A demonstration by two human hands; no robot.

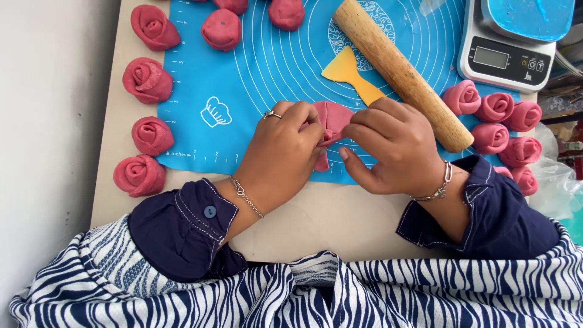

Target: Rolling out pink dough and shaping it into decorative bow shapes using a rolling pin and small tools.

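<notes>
A flat piece of pink dough (335, 118) lies on the blue silicone mat (255, 67) near its front edge. My left hand (282, 152) pinches the dough's left side, and my right hand (392, 146) pinches it from the right. The fingertips of both hands meet over the dough and hide its lower part. A wooden rolling pin (401, 73) lies diagonally on the mat just behind my right hand. A yellow plastic scraper (352, 76) lies beside the pin, partly under it.
Finished pink dough roses stand along the left edge (147, 80) and at the right (495, 106). More dough balls (221, 28) sit at the mat's far side. A white kitchen scale (507, 51) with a blue bowl stands at the back right. A plastic bag (555, 182) lies at right.
</notes>
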